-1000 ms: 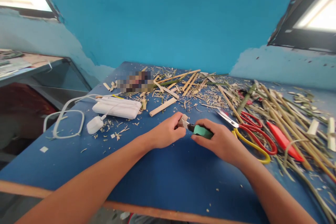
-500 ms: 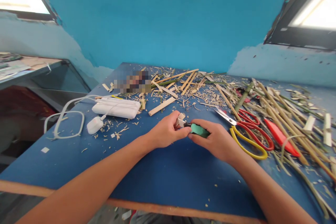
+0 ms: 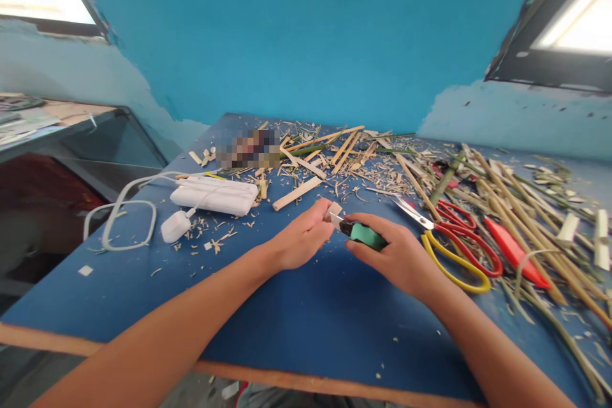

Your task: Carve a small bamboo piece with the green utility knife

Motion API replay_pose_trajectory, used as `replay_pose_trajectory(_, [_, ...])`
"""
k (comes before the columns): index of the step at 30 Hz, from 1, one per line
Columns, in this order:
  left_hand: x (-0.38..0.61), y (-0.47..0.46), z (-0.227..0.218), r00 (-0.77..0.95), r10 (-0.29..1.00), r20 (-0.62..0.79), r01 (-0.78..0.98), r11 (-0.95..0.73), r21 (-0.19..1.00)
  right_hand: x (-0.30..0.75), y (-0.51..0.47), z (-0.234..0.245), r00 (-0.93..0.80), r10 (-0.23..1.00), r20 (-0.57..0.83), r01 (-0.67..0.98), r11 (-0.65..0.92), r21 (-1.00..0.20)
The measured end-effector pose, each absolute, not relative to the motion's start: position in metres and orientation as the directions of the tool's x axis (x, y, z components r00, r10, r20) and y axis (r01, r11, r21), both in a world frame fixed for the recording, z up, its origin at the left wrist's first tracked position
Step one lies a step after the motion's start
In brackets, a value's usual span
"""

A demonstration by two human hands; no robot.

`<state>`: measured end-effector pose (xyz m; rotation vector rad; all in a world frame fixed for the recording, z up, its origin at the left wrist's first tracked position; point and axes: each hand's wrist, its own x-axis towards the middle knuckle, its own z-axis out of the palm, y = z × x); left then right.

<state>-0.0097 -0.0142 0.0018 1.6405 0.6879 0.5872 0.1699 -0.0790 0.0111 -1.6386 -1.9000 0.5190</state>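
Note:
My left hand (image 3: 300,239) is closed in a pinch on a small pale piece of bamboo (image 3: 335,210) just above the blue table (image 3: 296,325). My right hand (image 3: 399,258) is wrapped round a green-handled knife (image 3: 366,234). The knife's short blade points left and touches the bamboo piece. Both hands meet near the middle of the table, with forearms reaching in from the near edge.
Red and yellow scissors (image 3: 454,242) lie right of my right hand, beside a red-handled tool (image 3: 514,254). Bamboo strips (image 3: 507,204) and shavings (image 3: 363,172) cover the far and right side. A white power bank (image 3: 215,195) with cable (image 3: 119,217) lies at left.
Both hands stay together on the bamboo piece and knife. The knife blade shifted slightly against the piece; the view wobbled a little.

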Motion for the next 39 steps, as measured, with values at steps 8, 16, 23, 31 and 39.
replay_pose_trajectory(8, [-0.007,-0.014,0.004,0.750,0.661,0.004,0.026,-0.036,0.999,0.171,-0.080,0.016,-0.066,0.985,0.162,0.784,0.151,-0.602])
replay_pose_trajectory(16, [-0.006,-0.015,0.002,0.765,0.642,-0.038,-0.040,0.106,0.994,0.168,-0.081,0.015,-0.043,0.984,0.174,0.808,0.137,-0.574])
replay_pose_trajectory(23, [-0.005,-0.013,0.005,0.770,0.638,-0.021,-0.026,0.065,0.998,0.172,-0.079,0.014,0.017,0.983,0.181,0.826,0.088,-0.556])
replay_pose_trajectory(31, [-0.004,-0.006,-0.001,0.749,0.661,-0.041,0.004,0.057,0.998,0.173,-0.076,0.010,0.118,0.978,0.173,0.831,-0.002,-0.556])
replay_pose_trajectory(39, [-0.002,-0.003,-0.013,0.741,0.670,-0.048,0.063,0.002,0.998,0.175,-0.068,0.002,0.120,0.979,0.165,0.873,-0.024,-0.487])
